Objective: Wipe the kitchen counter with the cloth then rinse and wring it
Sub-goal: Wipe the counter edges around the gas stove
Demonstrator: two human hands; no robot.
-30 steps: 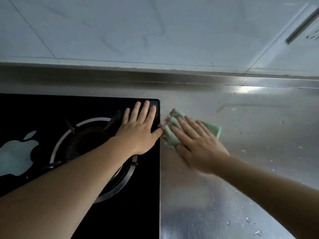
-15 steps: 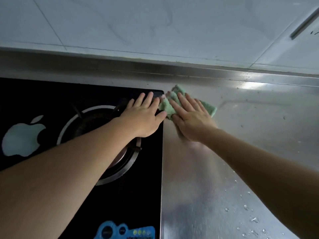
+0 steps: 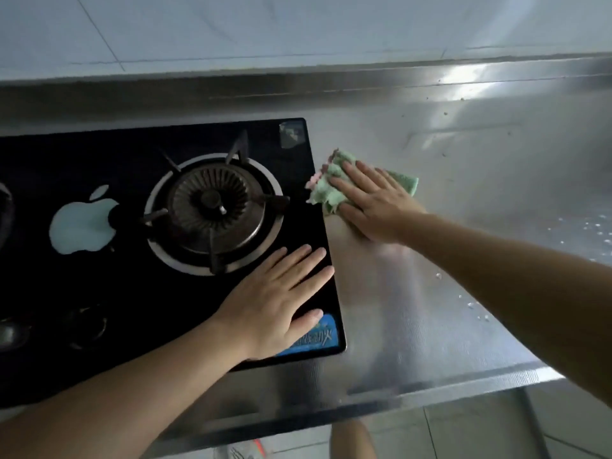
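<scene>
Steel desk (image 3: 414,326) under white wall tiles (image 3: 298,28): my right hand (image 3: 381,207) presses flat fingers on the green cloth (image 3: 326,193), left hand (image 3: 275,303) flat, released, on the black stove (image 3: 132,293).

The scene is dim and bluish, with the black stove top (image 3: 99,276) nearly swallowing detail. A bright glare streak lies on the steel counter (image 3: 470,81) at the upper right, where light seems to enter. Wide-angle distortion bends the edges, and the whole picture is slightly soft.
</scene>
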